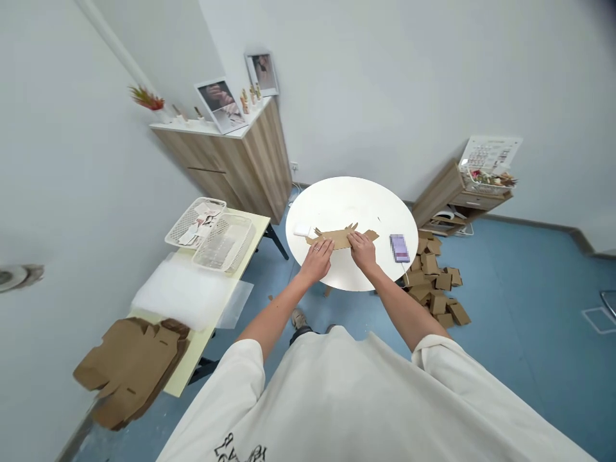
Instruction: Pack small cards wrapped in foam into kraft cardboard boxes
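Note:
A partly folded cardboard box blank [339, 239] lies across the near half of the round white table [346, 277], its flaps sticking out at both ends and along the far side. My left hand [318, 258] grips its left part, with the fingers over the near edge. On the right part my right hand [362, 249] has its fingers closed on the cardboard. The undersides of both hands are hidden. Left of the blank rests a small white object [302, 230], too small to name. To the right lies a purple phone-like device [399, 248], blurred, with a white cable.
Several small cardboard boxes [436, 282] are heaped on the floor at right. At left, a pale yellow table [180, 377] carries white baskets [224, 244], translucent sheets [183, 289] and flat cardboard blanks [132, 359]. A wooden cabinet [260, 157] and a small shelf [437, 192] stand along the wall.

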Available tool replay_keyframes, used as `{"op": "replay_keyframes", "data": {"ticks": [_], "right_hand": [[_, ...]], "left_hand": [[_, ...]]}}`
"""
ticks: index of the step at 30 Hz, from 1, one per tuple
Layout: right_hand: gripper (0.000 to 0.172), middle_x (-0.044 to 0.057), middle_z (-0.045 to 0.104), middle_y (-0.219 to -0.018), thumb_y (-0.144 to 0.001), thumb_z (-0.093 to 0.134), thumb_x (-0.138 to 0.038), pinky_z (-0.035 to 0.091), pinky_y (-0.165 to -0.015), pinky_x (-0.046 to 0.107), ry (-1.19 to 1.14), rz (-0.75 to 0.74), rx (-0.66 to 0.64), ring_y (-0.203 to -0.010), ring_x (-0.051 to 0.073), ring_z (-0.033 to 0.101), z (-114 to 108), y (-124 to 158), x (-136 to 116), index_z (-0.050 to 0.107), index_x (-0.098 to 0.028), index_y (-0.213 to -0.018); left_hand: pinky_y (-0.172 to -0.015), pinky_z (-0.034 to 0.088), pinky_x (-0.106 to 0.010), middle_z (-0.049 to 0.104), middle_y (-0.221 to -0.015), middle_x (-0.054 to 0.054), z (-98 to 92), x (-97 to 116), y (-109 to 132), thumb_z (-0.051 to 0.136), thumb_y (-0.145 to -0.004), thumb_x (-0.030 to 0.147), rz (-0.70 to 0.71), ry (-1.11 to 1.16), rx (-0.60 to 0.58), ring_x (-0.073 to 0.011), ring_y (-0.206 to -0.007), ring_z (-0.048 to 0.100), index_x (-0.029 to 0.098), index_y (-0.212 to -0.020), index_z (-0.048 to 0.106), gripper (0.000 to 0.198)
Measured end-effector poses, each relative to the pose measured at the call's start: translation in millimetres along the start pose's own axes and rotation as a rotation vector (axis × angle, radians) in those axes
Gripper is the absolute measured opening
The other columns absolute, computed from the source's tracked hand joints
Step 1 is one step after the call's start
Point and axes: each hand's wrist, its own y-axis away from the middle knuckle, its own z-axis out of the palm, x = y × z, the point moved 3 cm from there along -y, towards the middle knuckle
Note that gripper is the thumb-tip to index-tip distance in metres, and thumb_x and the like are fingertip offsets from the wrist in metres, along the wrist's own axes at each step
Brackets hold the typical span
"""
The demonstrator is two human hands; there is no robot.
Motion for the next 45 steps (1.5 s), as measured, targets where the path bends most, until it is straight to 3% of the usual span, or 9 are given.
{"op": "replay_keyframes", "data": {"ticks": [4, 8, 17, 23, 29, 34, 38, 41, 45], "right_hand": [[0.047, 0.012, 0.064, -0.134, -0.094, 0.038, -0.006, 0.039, -0.108, 0.043, 0.016, 0.097, -0.105, -0.129, 0.026, 0.053, 17, 18, 27, 0.063, -0.016, -0.132], [0.047, 0.014, 0.063, -0.135, -0.093, 0.041, -0.006, 0.038, -0.108, 0.043, 0.017, 0.171, -0.201, -0.129, 0.026, 0.052, 41, 23, 43, 0.062, -0.016, -0.133], [0.044, 0.011, 0.069, -0.122, -0.092, 0.039, -0.004, 0.038, -0.102, 0.037, -0.001, 0.231, -0.330, -0.120, 0.024, 0.057, 109, -11, 61, 0.066, -0.017, -0.126], [0.038, 0.009, 0.070, -0.113, -0.092, 0.044, -0.006, 0.041, -0.095, 0.036, -0.038, 0.277, -0.501, -0.113, 0.024, 0.058, 141, -11, 67, 0.066, -0.019, -0.120], [0.028, 0.011, 0.066, -0.115, -0.092, 0.048, -0.011, 0.042, -0.093, 0.036, -0.093, 0.267, -0.651, -0.109, 0.024, 0.057, 157, 0, 77, 0.069, -0.018, -0.109], [0.029, 0.010, 0.069, -0.107, -0.095, 0.045, -0.013, 0.042, -0.092, 0.034, -0.166, 0.222, -0.768, -0.104, 0.023, 0.059, 162, 4, 86, 0.072, -0.018, -0.103], [0.029, 0.011, 0.071, -0.105, -0.093, 0.047, -0.010, 0.043, -0.091, 0.032, -0.173, 0.187, -0.795, -0.104, 0.023, 0.061, 160, -1, 92, 0.073, -0.018, -0.103], [0.025, 0.010, 0.072, -0.100, -0.093, 0.050, -0.013, 0.043, -0.087, 0.031, -0.193, 0.175, -0.827, -0.098, 0.022, 0.063, 160, -7, 95, 0.073, -0.019, -0.098], [0.026, 0.009, 0.071, -0.100, -0.096, 0.047, -0.023, 0.046, -0.083, 0.031, -0.208, 0.319, -0.743, -0.094, 0.023, 0.063, 160, -24, 113, 0.073, -0.021, -0.099]], "left_hand": [[-0.121, 0.024, -0.048, 0.039, -0.157, -0.016, 35.0, 1, -21, 0.039, -0.090, 0.011, 0.056, 0.043, -0.097, -0.0270, -0.147, 0.032, 0.012, -0.156, 0.028, 0.067], [-0.120, 0.025, -0.046, 0.040, -0.157, -0.015, 66.6, -13, -39, 0.037, -0.091, 0.010, 0.121, 0.069, -0.172, -0.0258, -0.147, 0.034, 0.012, -0.155, 0.030, 0.064], [-0.112, 0.034, -0.049, 0.044, -0.154, -0.015, 130.5, -87, -88, 0.038, -0.090, 0.006, 0.155, 0.107, -0.387, -0.0266, -0.141, 0.043, 0.016, -0.153, 0.035, 0.064], [-0.107, 0.040, -0.044, 0.047, -0.152, -0.013, 173.0, -117, -96, 0.038, -0.089, 0.003, 0.148, 0.144, -0.534, -0.0257, -0.136, 0.048, 0.019, -0.150, 0.039, 0.064], [-0.106, 0.041, -0.041, 0.048, -0.150, -0.013, 197.7, -116, -91, 0.039, -0.092, 0.006, 0.086, 0.176, -0.651, -0.0253, -0.133, 0.049, 0.021, -0.146, 0.044, 0.057], [-0.104, 0.040, -0.042, 0.051, -0.145, -0.013, 205.7, -107, -91, 0.043, -0.090, 0.007, 0.026, 0.164, -0.709, -0.0264, -0.129, 0.051, 0.021, -0.142, 0.045, 0.054], [-0.109, 0.033, -0.044, 0.050, -0.142, -0.014, 208.6, -91, -109, 0.050, -0.090, 0.014, 0.049, 0.181, -0.664, -0.0279, -0.133, 0.046, 0.020, -0.139, 0.044, 0.050], [-0.105, 0.035, -0.046, 0.049, -0.140, -0.016, 216.1, -81, -126, 0.053, -0.089, 0.015, 0.012, 0.181, -0.692, -0.0301, -0.131, 0.046, 0.020, -0.136, 0.045, 0.048], [-0.099, 0.040, -0.045, 0.047, -0.143, -0.017, 227.8, -80, -139, 0.053, -0.090, 0.019, -0.067, 0.173, -0.737, -0.0311, -0.123, 0.054, 0.020, -0.135, 0.046, 0.046]]}}
